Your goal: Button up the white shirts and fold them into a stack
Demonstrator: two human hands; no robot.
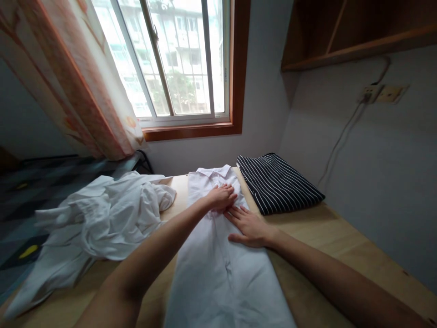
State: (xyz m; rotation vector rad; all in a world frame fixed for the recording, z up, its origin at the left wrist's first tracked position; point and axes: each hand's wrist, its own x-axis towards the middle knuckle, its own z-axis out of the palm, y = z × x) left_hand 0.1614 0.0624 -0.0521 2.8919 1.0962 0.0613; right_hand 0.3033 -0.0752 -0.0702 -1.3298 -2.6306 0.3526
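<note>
A white collared shirt [221, 273] lies lengthwise on the wooden table, its collar at the far end and its sides folded in to a long strip. My left hand [221, 197] rests on the upper part of the shirt just below the collar, palm down with the fingers stretched out. Beside and slightly nearer, my right hand [248, 226] lies flat on the cloth, thumb spread away from the fingers. The fingertips of the right hand come close to the left hand. Small creases run down the middle of the shirt.
A crumpled heap of white cloth [116, 214] covers the table's left side and hangs over its edge. At the back right sits a folded black cloth with white stripes [280, 182]. Behind are a window [180, 59], a curtain [68, 68] and a wall cord [337, 141].
</note>
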